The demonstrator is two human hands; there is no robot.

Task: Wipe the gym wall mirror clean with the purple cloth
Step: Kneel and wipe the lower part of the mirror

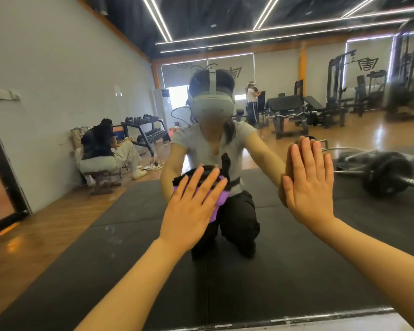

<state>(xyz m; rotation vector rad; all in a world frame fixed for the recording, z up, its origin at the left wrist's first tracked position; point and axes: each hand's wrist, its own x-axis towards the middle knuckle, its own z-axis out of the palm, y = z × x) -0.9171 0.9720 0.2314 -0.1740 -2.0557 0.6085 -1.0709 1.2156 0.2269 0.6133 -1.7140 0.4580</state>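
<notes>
1. Gym floor, wooden boards and black mats appeared as reflections across the wall mirror (58, 68), which filled nearly the whole head view; its bottom edge ran along the lower border of the picture.
2. Reflected in the glass were a kneeling person in a headset, a dumbbell rack (145, 130), weight machines and a barbell (380, 173) lying on the floor.
3. The left hand (191, 209) lay flat against the mirror with its fingers (210, 180) straight and slightly spread, pressing the purple cloth (219, 201) onto the glass.
4. The purple cloth sat trapped between the left palm and the mirror, low and near the centre of the view; only its right edge showed past the hand.
5. The right hand (308, 185) rested open on the bare glass to the right of the cloth, its fingers straight and close together, apart from the left hand. It held nothing and appeared to serve as a brace.
6. Judged step: the wiping pass was in hand, with the cloth in contact and under pressure.
7. Faint streaks showed on the glass near the lower left of the cloth and along the upper right, so much of the surface probably remained to be wiped.
8. The next move called for sliding the flat left hand across the glass with even pressure, keeping the cloth fully beneath the palm.
</notes>
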